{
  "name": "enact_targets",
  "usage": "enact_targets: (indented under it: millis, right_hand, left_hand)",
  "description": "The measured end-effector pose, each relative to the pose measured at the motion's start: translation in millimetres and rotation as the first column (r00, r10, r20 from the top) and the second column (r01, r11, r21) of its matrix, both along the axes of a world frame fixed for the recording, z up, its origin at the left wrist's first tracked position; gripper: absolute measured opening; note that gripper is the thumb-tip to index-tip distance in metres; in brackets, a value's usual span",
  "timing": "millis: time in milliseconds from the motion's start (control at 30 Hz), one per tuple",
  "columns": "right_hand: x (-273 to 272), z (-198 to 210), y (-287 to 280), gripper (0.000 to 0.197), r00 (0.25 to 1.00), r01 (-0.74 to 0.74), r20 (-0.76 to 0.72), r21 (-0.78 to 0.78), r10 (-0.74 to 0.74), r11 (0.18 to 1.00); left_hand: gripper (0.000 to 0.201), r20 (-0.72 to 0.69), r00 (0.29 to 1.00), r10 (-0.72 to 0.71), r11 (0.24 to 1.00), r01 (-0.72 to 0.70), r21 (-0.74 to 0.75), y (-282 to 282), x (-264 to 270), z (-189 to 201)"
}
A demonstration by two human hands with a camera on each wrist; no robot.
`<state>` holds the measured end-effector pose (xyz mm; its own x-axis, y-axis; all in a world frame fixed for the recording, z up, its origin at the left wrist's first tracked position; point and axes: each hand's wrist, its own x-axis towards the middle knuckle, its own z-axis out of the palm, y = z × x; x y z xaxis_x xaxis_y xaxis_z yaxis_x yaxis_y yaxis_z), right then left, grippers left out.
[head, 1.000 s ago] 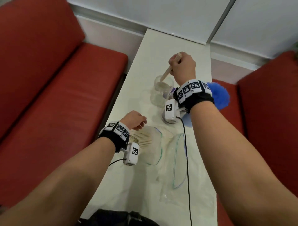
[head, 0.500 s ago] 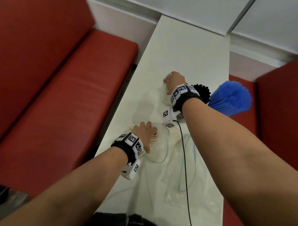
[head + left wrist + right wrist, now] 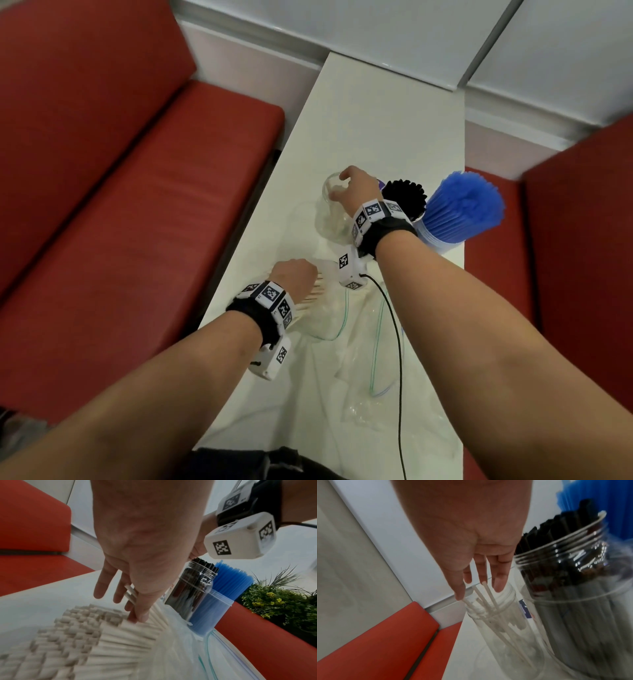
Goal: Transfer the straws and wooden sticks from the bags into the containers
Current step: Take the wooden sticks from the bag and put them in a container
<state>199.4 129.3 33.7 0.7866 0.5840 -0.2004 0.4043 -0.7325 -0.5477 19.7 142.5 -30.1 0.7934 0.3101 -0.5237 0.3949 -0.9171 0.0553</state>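
The wooden sticks (image 3: 96,632) lie in a loose fanned heap at the mouth of a clear zip bag (image 3: 325,318) on the white tabletop (image 3: 383,113). The left hand (image 3: 142,555) is directly over the heap, palm down, fingers reaching onto the top sticks; two or three stick ends show between its fingers, which seem to pinch them, though blur makes the hold hard to read. From the head view that hand (image 3: 294,275) looks curled over the sticks' ends.

A few more sticks (image 3: 488,601) stand tilted inside a clear jar (image 3: 501,635) farther along the tabletop. The right hand (image 3: 481,566) hangs just above the jar's mouth with its fingers straight and slightly spread, fingertips beside the sticks' upper ends; it grips nothing.

Just to the right of that jar stands a second clear jar packed with black straws (image 3: 559,524), and beyond it a container of blue straws (image 3: 462,209), upright and fanned at the top. Another emptied zip bag (image 3: 383,359) lies flat on the near part of the tabletop. Red bench seats (image 3: 137,205) flank the tabletop on both sides.
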Motion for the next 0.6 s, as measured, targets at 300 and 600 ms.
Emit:
enact_targets:
  millis: [300, 600]
  right_hand:
    - [-77, 6, -55, 0.055, 0.953, -0.288, -0.085, 0.046, 0.291, 0.956]
    - [-132, -14, -75, 0.023, 0.921, -0.229, -0.299, 0.104, 0.250, 0.968]
  left_hand:
    - [0.025, -0.046, 0.999, 0.028, 0.999, -0.029, -0.023, 6, -6, 65]
    - [0.027, 0.059, 0.997, -0.056, 0.998, 0.057, -0.013, 9, -5, 134]
